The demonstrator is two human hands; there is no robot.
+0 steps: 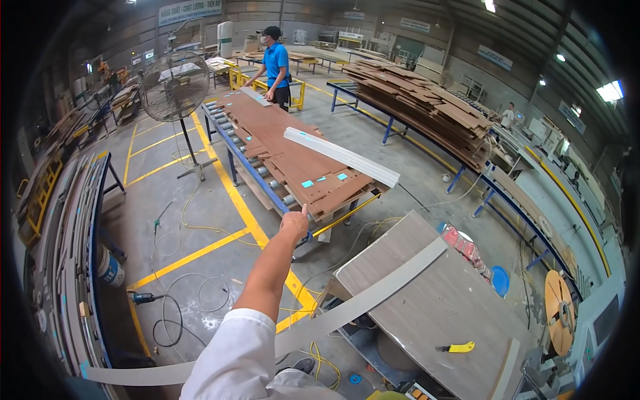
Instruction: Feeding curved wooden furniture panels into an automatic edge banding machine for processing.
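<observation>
Boards [267,127], brown and loosely layered, lie at 12 o'clock from the left hand [293,224], on a blue-framed roller table [233,143]. I read that hand as right by the near corner of the table; can't tell from this angle if it touches. One digit sticks up toward the boards; can't tell how far the others are folded, and I see nothing in its grip. Right hand is outside my view, so can't tell its state. White strips [341,157] lie in a bundle across the boards at 1 o'clock, one end jutting past the edge; small cyan tags [342,177] dot the near end. Co-worker [275,65] in a blue shirt stands at 12, far end of the same table, one hand low over it. Fan [175,87] on a pole stand at 11. Taller board pile [420,100] between 1 and 2, on its own blue-legged table. At 4 I get a grey-brown worktop [413,293] with a yellow-handled knife [460,347] on it. Long grey strip [373,295] runs from 8 round through 6, passing behind the white sleeve [233,353], and over the worktop. Corded tool [143,298] on the floor at 8. Rack of long strips [67,280] at 9, bucket [110,268] beside it.
</observation>
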